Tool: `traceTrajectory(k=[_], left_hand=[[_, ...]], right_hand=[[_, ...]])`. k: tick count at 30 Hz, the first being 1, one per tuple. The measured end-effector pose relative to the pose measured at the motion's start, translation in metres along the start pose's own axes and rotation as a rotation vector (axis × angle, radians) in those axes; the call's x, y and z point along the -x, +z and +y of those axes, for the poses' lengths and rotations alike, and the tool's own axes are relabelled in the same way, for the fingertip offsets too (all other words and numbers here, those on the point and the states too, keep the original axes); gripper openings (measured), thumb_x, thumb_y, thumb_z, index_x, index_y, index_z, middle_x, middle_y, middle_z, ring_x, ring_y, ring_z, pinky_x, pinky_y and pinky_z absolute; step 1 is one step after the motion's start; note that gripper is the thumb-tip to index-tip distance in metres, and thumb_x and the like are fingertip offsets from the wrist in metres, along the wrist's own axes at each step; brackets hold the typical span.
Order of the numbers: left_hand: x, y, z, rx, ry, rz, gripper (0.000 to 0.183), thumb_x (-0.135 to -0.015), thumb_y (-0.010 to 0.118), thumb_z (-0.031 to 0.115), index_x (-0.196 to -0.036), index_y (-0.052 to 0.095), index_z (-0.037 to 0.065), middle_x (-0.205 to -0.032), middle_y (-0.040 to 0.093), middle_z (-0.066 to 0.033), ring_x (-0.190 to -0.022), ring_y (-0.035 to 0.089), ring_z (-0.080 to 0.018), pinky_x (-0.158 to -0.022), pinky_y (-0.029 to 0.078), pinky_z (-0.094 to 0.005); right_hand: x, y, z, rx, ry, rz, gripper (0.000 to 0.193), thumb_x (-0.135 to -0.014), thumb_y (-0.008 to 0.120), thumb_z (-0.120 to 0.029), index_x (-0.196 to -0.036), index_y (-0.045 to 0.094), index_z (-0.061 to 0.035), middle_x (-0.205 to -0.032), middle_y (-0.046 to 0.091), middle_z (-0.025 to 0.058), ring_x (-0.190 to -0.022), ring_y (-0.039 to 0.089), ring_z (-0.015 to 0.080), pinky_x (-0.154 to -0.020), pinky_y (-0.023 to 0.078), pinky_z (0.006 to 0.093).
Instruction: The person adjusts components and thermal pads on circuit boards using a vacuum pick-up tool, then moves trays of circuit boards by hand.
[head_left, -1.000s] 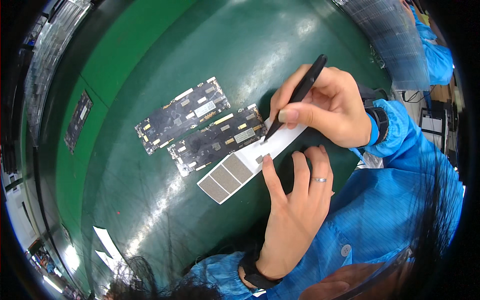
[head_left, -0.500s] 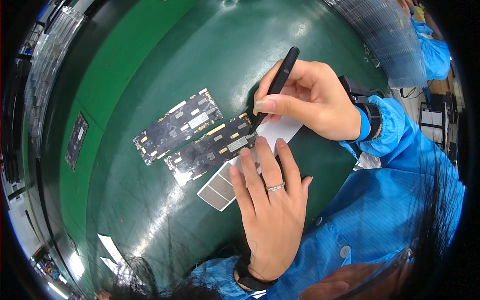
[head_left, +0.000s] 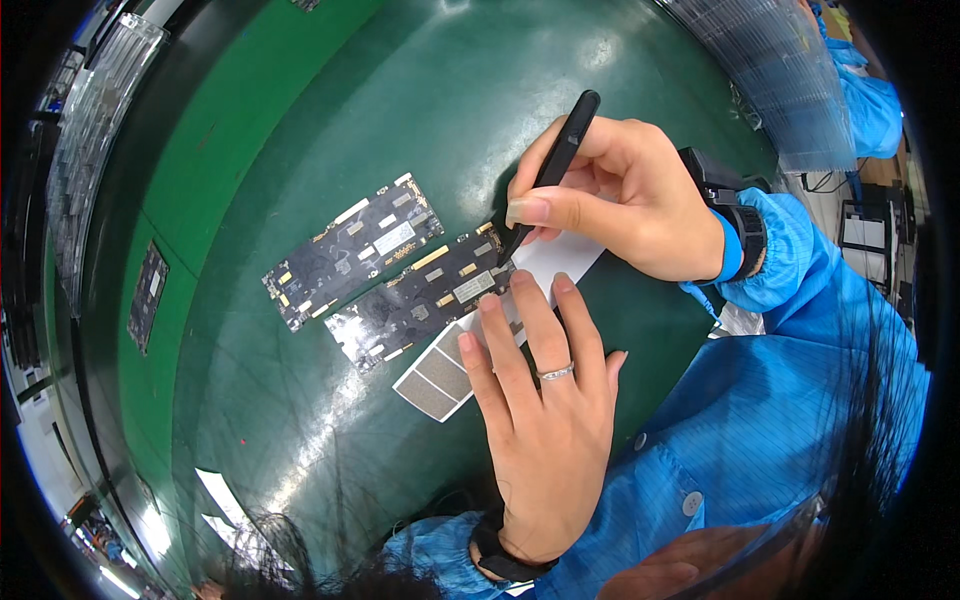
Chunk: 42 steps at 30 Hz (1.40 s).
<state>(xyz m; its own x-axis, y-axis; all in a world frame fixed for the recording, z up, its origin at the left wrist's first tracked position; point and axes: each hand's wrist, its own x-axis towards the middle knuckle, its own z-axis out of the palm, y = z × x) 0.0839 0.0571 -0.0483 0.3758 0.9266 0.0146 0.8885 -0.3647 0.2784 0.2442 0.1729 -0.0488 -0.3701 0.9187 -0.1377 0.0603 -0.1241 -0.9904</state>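
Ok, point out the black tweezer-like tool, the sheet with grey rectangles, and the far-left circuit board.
Black tweezer-like tool (head_left: 566,148): head view, upper shaft.
Sheet with grey rectangles (head_left: 558,256): head view, bare white stretch.
Far-left circuit board (head_left: 148,298): head view, its middle.

Glossy dark-green tabletop (head_left: 470,110), white light glare (head_left: 325,430) streaked across it. Bright-green strip (head_left: 240,120) left of tabletop; clear plastic trays (head_left: 95,170) farther left. Translucent tray stack (head_left: 770,80) at tabletop's far right edge; pale floor (head_left: 825,210) right of tabletop.

No readable text; markings on the pale labels (head_left: 474,287) of two dark circuit boards (head_left: 388,303) illegible.
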Motion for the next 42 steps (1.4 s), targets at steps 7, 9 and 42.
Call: traceTrajectory(k=[7, 9, 42], left_hand=[[-0.001, 0.001, 0.0, -0.071, -0.007, -0.015, 0.073, -0.088, 0.074, 0.053, -0.143, 0.058, 0.007, -0.149, 0.05, -0.0196, -0.137, 0.051, -0.0414, -0.117, 0.042, -0.0558], [-0.001, 0.001, 0.0, -0.068, -0.006, -0.011, 0.073, -0.088, 0.074, 0.053, -0.143, 0.058, 0.007, -0.149, 0.05, -0.0196, -0.137, 0.052, -0.0412, -0.117, 0.042, -0.0563], [-0.004, 0.001, -0.006, -0.081, -0.012, -0.026, 0.074, -0.083, 0.078, 0.054, -0.14, 0.059, 0.01, -0.149, 0.05, -0.0195, -0.136, 0.053, -0.0394, -0.115, 0.039, -0.0638]], right_hand=[[0.0, 0.0, 0.001, -0.003, -0.006, 0.002, 0.017, -0.101, 0.071, -0.008, -0.11, 0.067, 0.0046, -0.1, 0.073, 0.0091, -0.091, 0.069, 0.0118, -0.084, 0.058, 0.026], [-0.001, 0.0, 0.0, -0.001, 0.002, -0.001, 0.017, -0.1, 0.071, -0.008, -0.111, 0.067, 0.0046, -0.1, 0.073, 0.0091, -0.091, 0.069, 0.0119, -0.084, 0.058, 0.026], [-0.008, 0.003, 0.006, 0.048, 0.02, -0.001, 0.016, -0.101, 0.07, -0.009, -0.111, 0.068, 0.0042, -0.098, 0.073, 0.0078, -0.09, 0.068, 0.0117, -0.083, 0.056, 0.0262]])
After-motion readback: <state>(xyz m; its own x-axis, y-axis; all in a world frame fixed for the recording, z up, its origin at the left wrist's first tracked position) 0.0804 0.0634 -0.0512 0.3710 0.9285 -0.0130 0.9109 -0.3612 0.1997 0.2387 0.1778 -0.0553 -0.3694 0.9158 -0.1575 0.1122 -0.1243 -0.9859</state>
